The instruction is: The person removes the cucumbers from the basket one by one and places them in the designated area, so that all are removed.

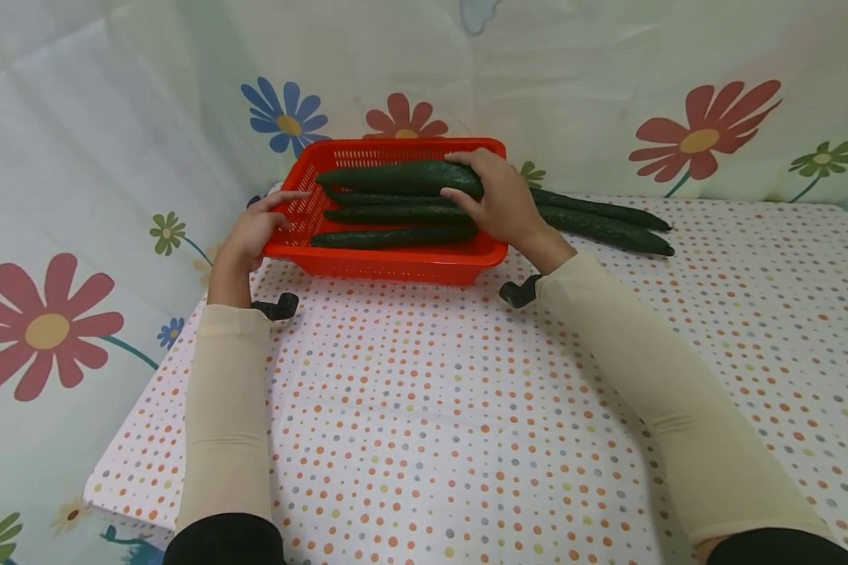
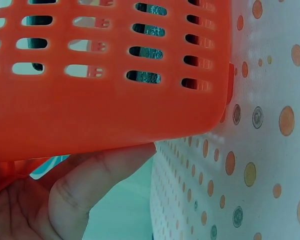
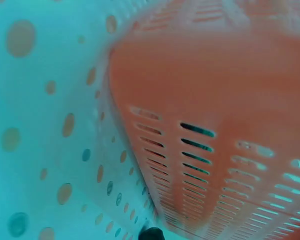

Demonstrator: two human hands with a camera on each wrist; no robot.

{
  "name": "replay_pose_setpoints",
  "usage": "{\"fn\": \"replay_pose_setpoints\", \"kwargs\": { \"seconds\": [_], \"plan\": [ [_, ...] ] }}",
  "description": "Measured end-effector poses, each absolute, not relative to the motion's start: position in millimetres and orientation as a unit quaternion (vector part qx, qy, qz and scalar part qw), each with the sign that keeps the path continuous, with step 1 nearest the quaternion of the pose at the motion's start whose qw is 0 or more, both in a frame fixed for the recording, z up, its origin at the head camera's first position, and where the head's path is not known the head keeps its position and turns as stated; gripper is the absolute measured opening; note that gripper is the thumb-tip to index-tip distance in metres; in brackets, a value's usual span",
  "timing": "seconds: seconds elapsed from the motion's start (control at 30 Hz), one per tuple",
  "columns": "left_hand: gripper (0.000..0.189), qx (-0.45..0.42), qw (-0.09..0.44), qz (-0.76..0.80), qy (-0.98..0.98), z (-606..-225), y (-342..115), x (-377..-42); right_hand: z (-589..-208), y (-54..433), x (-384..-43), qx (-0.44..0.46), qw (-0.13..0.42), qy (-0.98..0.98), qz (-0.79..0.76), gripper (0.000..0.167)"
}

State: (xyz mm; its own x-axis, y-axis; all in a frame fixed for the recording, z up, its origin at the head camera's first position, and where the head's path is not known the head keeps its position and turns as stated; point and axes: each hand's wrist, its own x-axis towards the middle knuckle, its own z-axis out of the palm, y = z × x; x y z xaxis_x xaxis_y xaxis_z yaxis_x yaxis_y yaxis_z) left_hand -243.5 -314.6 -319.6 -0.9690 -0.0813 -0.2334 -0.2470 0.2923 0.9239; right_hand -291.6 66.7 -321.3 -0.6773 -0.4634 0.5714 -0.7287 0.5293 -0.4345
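Cucumber [image 1: 389,177] caught by its thick right end, upper middle of the frame, and here's my right hand [image 1: 503,200] curled round it, thumb on the near side, fingers over the far side, parted just as wide as it is thick. It lies within the outline of the red basket [image 1: 389,267]; whether it rests on the one beneath or hangs just above, I can't tell. Across at the basket's left end, my left hand [image 1: 249,235] has its fingers hooked over the rim, and the left wrist view catches my thumb against the red plastic. The right wrist view gives me basket wall and dotted cloth [image 1: 396,408], no fingers at all. So where do we stand? Three other cucumbers [image 1: 396,237] lie lengthwise in the basket, the nearest one close to the front wall. Two more cucumbers [image 1: 608,233] lie outside, to the upper right of the frame, on the cloth beyond the basket, their left ends hidden behind my hand. Partway, I'd judge: three inside with no hand on them, one in my grip, a pair out there untouched. In or out for this one? A single moment doesn't tell me.
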Motion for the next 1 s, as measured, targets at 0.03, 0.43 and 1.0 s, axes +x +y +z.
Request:
{"fn": "replay_pose_setpoints", "kwargs": {
  "seconds": [0.03,0.43,1.0],
  "plan": [
    [0.053,-0.102,0.071,0.586,0.801,-320,-315,-243,-322,67,-290,0.354,0.204,-0.851,0.330,0.055],
    [0.055,-0.096,0.071,0.589,0.799,-321,-314,-245,-323,68,-272,0.403,0.266,-0.825,0.295,0.054],
    [0.054,-0.098,0.067,0.591,0.798,-322,-314,-243,-327,79,-242,0.432,0.259,-0.823,0.263,0.055]
  ]
}}
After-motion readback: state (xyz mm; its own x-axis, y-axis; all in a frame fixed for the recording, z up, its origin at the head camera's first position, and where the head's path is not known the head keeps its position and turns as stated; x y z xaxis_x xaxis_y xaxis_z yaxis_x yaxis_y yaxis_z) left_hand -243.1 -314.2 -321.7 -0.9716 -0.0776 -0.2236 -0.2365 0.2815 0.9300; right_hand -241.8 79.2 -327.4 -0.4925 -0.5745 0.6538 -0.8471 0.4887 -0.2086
